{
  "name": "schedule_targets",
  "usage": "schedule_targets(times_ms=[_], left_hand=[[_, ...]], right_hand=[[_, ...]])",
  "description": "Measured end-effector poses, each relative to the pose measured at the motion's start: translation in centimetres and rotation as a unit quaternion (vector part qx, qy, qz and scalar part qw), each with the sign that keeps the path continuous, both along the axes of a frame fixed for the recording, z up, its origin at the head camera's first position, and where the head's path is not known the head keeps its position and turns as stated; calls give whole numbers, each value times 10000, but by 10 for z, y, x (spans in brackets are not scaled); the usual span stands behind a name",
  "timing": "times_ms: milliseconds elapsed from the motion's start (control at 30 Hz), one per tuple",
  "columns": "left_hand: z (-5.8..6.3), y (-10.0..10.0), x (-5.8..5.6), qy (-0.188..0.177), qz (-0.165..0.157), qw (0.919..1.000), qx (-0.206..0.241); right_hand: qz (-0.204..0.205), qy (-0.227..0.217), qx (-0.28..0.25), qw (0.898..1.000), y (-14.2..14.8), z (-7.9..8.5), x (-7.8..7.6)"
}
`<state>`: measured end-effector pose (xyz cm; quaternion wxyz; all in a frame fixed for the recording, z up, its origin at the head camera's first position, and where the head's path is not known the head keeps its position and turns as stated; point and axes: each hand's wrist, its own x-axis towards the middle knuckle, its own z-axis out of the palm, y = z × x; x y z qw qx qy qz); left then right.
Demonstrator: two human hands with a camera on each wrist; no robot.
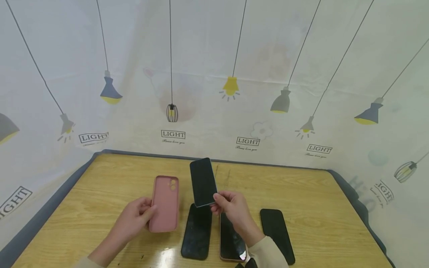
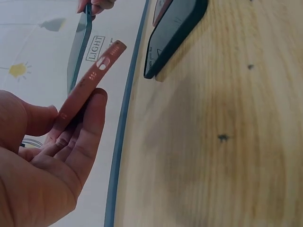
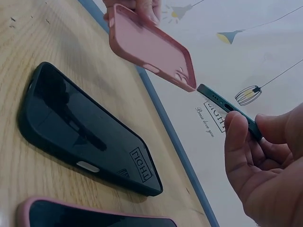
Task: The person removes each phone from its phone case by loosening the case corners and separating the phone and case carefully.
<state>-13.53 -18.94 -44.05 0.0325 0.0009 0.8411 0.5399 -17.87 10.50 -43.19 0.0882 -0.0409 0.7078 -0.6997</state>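
Note:
My left hand (image 1: pixel 135 217) grips a pink phone case (image 1: pixel 165 204) by its left edge, thumb on the near side and fingers behind. The case's hollow inside faces me, its camera holes at the top right. A bare phone (image 1: pixel 203 182) with a dark screen is pinched at its lower right corner by my right hand (image 1: pixel 234 212). In the right wrist view its bottom edge (image 3: pixel 229 106) shows, with a port. Both things are held up over the table, side by side; in the head view a strip of table shows between them.
Below my hands lie a phone in a dark case (image 1: pixel 196 234) and a phone in a pink case (image 1: pixel 231 240), partly hidden by my right forearm. Another dark phone (image 1: pixel 277 234) lies further right. The wooden table (image 1: pixel 321 208) meets a lamp-printed white curtain (image 1: pixel 207 123) at the back.

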Motion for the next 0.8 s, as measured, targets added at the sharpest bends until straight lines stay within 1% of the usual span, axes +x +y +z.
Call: schedule_targets(times_ms=[200,300,400,467,633,800], left_hand=[[-5,-9,5,-196,-156,9997,15],[-8,-13,7,-203,-260,9995,22],[-12,-16,9,-110,-457,9989,31],[-14,-17,10,-147,-500,9986,47],[-18,-20,14,-377,-576,9972,282],[-22,-22,16,-384,-754,9952,498]], right_hand=[[-81,58,167,9998,1,-4,-7],[-109,75,205,9997,1,-5,-10],[-167,36,210,9996,1,-6,-13],[-219,9,209,9995,1,-6,-14],[-341,-81,264,9990,-2,-8,-18],[-387,-129,360,9985,-6,-11,-22]])
